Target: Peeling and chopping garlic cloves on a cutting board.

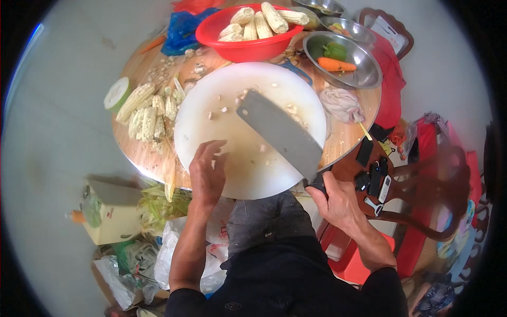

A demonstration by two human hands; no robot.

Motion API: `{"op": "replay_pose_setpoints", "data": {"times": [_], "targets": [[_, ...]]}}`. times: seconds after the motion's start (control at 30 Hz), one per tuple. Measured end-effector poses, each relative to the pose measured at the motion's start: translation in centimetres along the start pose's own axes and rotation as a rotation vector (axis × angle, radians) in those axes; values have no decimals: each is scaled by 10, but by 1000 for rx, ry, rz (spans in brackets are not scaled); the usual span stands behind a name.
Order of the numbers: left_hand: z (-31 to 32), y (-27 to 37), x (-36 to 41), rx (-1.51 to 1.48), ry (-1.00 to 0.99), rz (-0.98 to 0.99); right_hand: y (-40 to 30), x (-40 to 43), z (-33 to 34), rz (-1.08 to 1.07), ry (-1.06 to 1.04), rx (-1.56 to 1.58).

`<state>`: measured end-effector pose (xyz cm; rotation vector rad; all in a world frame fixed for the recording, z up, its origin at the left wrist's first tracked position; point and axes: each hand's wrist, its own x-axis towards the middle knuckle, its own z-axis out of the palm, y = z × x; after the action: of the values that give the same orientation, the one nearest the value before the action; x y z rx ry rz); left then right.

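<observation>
In my right hand (336, 198) is the dark handle of a wide cleaver (282, 136), its blade lying flat or nearly flat over a round white cutting board (198, 158). My left hand (208, 168) is at the board's lower left, fingers bent and apart, with one small pale piece near the fingertips; whether it is held I cannot tell. Small garlic cloves (224, 109) and bits are scattered on the board, some beyond the blade. Part of the board is hidden beneath the cleaver.
Corn cobs (148, 123) and a cut green gourd (117, 94) lie left. Behind the board stands a red basin (249, 51) of cobs; at the back right, a steel bowl (362, 65) holds a carrot (336, 64). A cloth (341, 105) lies right. A wooden chair (443, 233) stands beside the table.
</observation>
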<state>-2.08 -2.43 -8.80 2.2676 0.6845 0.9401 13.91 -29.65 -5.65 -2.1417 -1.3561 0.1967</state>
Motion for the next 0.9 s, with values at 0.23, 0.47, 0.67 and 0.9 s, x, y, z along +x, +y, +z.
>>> {"op": "replay_pose_setpoints", "data": {"times": [0.23,0.47,0.67,0.9], "targets": [[-22,-8,-3,-14,57,-93,2,-3,32,-38,-42,-309],[-11,-5,-5,-26,-39,-146,4,0,28,30,-165,-263],[11,4,4,0,-238,-68,22,-12,20,246,-93,479],[60,20,32,146,-353,173,17,-19,12,407,-51,801]]}}
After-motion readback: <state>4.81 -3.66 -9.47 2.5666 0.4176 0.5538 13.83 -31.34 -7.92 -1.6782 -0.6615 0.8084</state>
